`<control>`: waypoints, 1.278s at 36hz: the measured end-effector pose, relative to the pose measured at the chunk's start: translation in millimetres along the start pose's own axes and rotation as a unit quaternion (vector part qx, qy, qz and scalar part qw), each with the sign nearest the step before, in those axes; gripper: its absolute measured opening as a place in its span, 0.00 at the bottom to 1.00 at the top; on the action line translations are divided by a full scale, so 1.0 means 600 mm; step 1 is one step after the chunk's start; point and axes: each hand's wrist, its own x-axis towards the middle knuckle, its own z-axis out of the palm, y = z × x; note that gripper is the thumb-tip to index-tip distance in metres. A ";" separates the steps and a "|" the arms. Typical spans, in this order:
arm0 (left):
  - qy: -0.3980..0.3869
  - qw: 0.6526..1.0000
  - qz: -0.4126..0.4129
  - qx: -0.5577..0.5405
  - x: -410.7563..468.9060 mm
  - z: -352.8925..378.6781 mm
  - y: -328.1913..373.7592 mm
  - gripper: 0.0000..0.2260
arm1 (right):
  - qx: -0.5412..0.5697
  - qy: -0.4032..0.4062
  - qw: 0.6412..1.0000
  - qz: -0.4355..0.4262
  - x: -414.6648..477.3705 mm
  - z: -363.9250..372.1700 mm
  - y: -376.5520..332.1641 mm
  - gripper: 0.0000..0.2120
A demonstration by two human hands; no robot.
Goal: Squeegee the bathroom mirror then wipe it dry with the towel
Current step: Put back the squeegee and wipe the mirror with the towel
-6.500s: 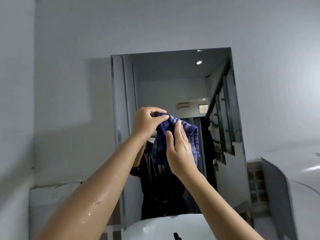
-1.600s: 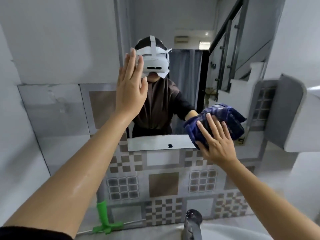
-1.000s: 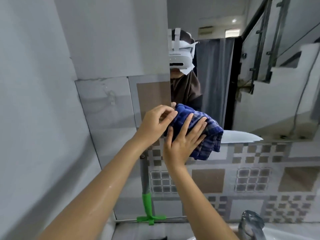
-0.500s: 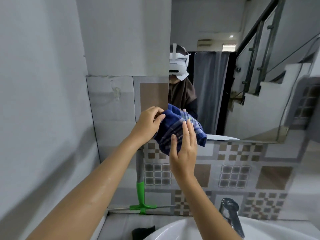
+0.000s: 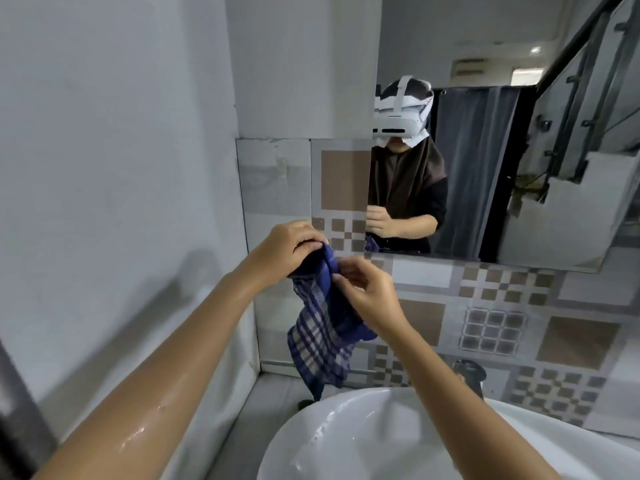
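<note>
A blue checked towel point(image 5: 320, 336) hangs in front of the tiled wall, below the mirror's lower left corner. My left hand point(image 5: 290, 247) is shut on its top edge. My right hand point(image 5: 367, 295) pinches the same edge just to the right. The towel's loose end drops to the rim of the basin. The mirror point(image 5: 512, 140) fills the upper right and reflects a person with a white headset and a staircase. The squeegee is hidden behind the towel; only a speck of green shows at the towel's lower left.
A white basin point(image 5: 367, 441) sits at the bottom, with a chrome tap point(image 5: 469, 374) at its back edge. Patterned tiles point(image 5: 491, 327) run under the mirror. A plain grey wall point(image 5: 114, 168) closes in on the left.
Both hands have come down from the mirror's lower left corner with the towel. The towel has gone from a bunched wad to hanging loose, held by its top edge.
</note>
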 end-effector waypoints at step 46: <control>0.259 0.920 -0.172 -0.240 0.172 -0.094 -0.186 0.06 | -0.142 0.101 0.976 -0.130 0.360 0.091 -0.071 0.09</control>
